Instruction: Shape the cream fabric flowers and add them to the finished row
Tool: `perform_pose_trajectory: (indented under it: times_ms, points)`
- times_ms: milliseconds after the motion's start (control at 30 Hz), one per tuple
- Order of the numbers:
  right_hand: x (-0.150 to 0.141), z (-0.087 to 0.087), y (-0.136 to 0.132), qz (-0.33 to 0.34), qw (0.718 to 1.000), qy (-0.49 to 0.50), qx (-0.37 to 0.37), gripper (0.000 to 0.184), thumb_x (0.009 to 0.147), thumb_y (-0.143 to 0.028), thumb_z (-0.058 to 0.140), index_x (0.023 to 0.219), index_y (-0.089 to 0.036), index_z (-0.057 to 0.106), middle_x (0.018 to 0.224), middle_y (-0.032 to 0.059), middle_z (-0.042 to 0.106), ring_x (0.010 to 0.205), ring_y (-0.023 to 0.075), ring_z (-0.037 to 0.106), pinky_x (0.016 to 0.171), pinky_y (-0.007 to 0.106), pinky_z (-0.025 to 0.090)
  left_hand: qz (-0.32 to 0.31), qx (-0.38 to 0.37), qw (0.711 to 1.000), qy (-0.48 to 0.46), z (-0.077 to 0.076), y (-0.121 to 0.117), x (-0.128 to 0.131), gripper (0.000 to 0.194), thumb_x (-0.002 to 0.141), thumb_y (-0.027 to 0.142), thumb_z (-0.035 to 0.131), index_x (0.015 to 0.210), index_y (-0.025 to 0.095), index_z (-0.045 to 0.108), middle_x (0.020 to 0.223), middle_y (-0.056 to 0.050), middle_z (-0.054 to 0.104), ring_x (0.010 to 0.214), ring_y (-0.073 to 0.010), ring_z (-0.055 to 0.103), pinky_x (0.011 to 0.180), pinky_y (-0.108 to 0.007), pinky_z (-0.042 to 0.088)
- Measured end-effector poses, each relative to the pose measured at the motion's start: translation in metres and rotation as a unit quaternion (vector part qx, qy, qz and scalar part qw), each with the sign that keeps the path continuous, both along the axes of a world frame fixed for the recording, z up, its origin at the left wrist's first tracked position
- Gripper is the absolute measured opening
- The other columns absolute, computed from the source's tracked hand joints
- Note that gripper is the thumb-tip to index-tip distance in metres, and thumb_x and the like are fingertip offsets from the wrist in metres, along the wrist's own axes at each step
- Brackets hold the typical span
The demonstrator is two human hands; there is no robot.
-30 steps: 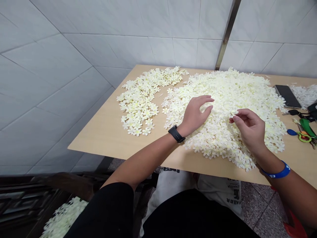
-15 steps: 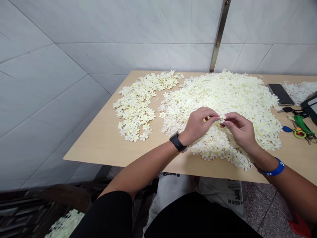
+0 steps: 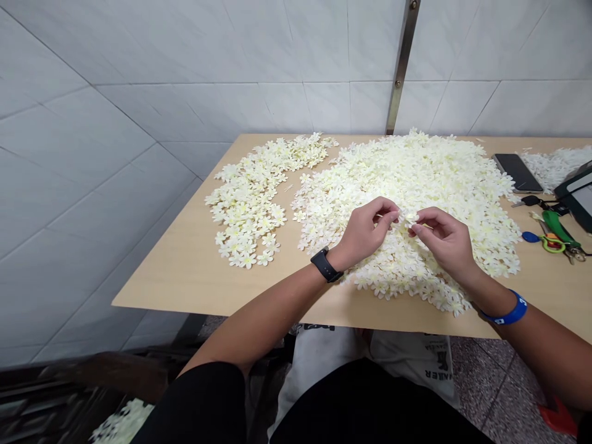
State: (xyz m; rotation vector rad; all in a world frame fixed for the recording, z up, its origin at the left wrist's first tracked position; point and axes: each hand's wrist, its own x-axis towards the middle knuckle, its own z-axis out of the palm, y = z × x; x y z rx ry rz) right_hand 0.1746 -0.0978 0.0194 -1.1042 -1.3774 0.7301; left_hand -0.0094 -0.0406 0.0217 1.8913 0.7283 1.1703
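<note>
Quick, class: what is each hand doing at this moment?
Left hand: fingertips pinched together at a small white flower.
Right hand: thumb and fingers pinched at the same flower.

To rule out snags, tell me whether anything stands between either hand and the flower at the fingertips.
Nothing visible does: the left hand and right hand have their fingertips at the white flower, one from each side. The big flower pile lies beneath.

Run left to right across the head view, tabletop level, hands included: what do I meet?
Smaller flower pile → left hand → pale flower at the fingertips → right hand → phone → black object at the picture's edge.
</note>
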Motion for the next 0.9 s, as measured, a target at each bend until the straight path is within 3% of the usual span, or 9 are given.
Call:
perform_pose_trajectory:
  times_ms: [133, 300, 400, 533, 900]
  points:
    - [-0.0004, 0.0017, 0.0001, -0.018, 1.000, 0.010, 0.001, 0.013, 0.081, -0.031, 0.079, 0.087, -0.022, 0.071, 0.087, 0.0023, 0.067, 0.074, 0.0155, 0.068, 0.073, 0.035, 0.065, 0.004, -0.066, 0.996, -0.056, -0.0013, 0.0024, 0.0005, 0.010, 0.095, 0.023, 0.063, 0.104, 0.020, 0.064, 0.096, -0.004, 0.071, 0.087, -0.0126, 0.068, 0.078, -0.026, 0.055]
    - [0.0002, 0.0022, 0.0007, -0.019, 1.000, 0.011, -0.001, 0.015, 0.081, -0.032, 0.080, 0.087, -0.022, 0.071, 0.087, 0.0017, 0.067, 0.072, 0.0146, 0.068, 0.074, 0.034, 0.065, 0.081, 0.042, 0.996, 0.008, 0.0023, 0.0060, -0.0043, 0.011, 0.093, 0.024, 0.068, 0.103, 0.023, 0.073, 0.108, -0.005, 0.071, 0.098, -0.0156, 0.065, 0.084, -0.029, 0.054]
    - [0.0013, 0.0003, 0.0011, -0.014, 1.000, 0.006, -0.002, 0.018, 0.082, -0.037, 0.081, 0.087, -0.023, 0.071, 0.086, 0.0017, 0.068, 0.071, 0.0150, 0.069, 0.073, 0.034, 0.064, 0.082, 0.103, 0.991, 0.022, 0.0041, 0.0045, -0.0043, 0.010, 0.092, 0.027, 0.072, 0.101, 0.024, 0.076, 0.107, -0.005, 0.071, 0.105, -0.0184, 0.064, 0.095, -0.034, 0.052]
    - [0.0021, -0.0019, 0.0010, 0.000, 1.000, -0.007, 0.004, 0.019, 0.085, -0.039, 0.079, 0.089, -0.023, 0.071, 0.087, 0.0016, 0.068, 0.071, 0.0152, 0.069, 0.072, 0.034, 0.062, 0.039, 0.093, 0.995, 0.018, 0.0044, -0.0012, 0.0003, 0.008, 0.093, 0.029, 0.073, 0.097, 0.023, 0.077, 0.101, -0.004, 0.076, 0.100, -0.0181, 0.068, 0.094, -0.034, 0.052]
    - [-0.0007, -0.0008, 0.0006, 0.017, 1.000, 0.000, 0.014, 0.008, 0.085, -0.026, 0.077, 0.088, -0.022, 0.071, 0.086, 0.0015, 0.065, 0.073, 0.0137, 0.067, 0.071, 0.031, 0.062, 0.050, 0.132, 0.990, -0.015, -0.0021, 0.0017, 0.0022, 0.009, 0.092, 0.021, 0.074, 0.083, 0.021, 0.076, 0.086, -0.001, 0.078, 0.086, -0.0147, 0.069, 0.084, -0.031, 0.053]
